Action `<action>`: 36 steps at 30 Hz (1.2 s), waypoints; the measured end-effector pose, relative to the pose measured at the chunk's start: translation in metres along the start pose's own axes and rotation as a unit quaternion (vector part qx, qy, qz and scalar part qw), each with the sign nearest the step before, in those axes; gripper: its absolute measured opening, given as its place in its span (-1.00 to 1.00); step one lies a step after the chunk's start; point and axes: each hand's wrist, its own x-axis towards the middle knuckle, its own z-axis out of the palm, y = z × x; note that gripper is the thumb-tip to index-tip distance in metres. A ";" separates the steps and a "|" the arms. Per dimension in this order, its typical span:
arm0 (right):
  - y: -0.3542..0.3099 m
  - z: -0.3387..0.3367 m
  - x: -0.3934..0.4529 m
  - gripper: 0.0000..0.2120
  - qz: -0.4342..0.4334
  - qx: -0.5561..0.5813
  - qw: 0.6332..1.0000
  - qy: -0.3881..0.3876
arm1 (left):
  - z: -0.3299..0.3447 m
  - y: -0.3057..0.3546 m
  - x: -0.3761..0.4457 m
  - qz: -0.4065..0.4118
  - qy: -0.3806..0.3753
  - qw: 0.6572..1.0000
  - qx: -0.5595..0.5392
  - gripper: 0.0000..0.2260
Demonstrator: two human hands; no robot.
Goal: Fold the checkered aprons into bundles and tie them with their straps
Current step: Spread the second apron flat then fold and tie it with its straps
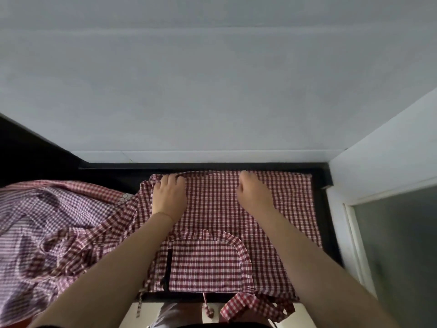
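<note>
A red-and-white checkered apron [279, 209] lies spread flat on the black counter [318, 176], its ruffled pocket [203, 266] toward me. Its straps [250, 304] hang over the near edge. My left hand [169, 197] grips the apron's far edge at the left, fingers curled over the cloth. My right hand [254, 192] lies on the far edge near the middle, and it is blurred, so its hold is unclear. Both forearms reach over the apron.
A heap of other checkered aprons [54, 233], purple and red, fills the counter's left side. A grey wall [212, 79] rises right behind the counter. A white frame with a dark pane [399, 245] stands at the right.
</note>
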 end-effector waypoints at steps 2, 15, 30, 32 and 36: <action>-0.033 0.016 -0.004 -0.60 -0.083 0.037 0.991 -0.093 | -0.006 -0.016 -0.003 -0.004 -0.005 1.000 0.016 -0.70; -0.124 0.053 0.002 -0.63 -0.051 -0.041 0.995 -0.074 | -0.031 -0.125 0.002 -0.167 -0.056 0.934 -0.312 -0.65; -0.213 0.084 0.015 -0.74 -0.063 0.042 0.997 0.031 | -0.045 -0.160 0.031 -0.159 -0.156 0.822 -0.524 -0.79; -0.216 0.080 0.016 -0.83 -0.060 0.062 0.995 0.058 | -0.049 -0.162 0.026 -0.161 -0.139 0.803 -0.556 -0.81; -0.209 0.062 0.015 -0.83 -0.049 0.095 0.993 0.058 | -0.062 -0.161 0.023 -0.180 -0.228 0.704 -0.648 -0.84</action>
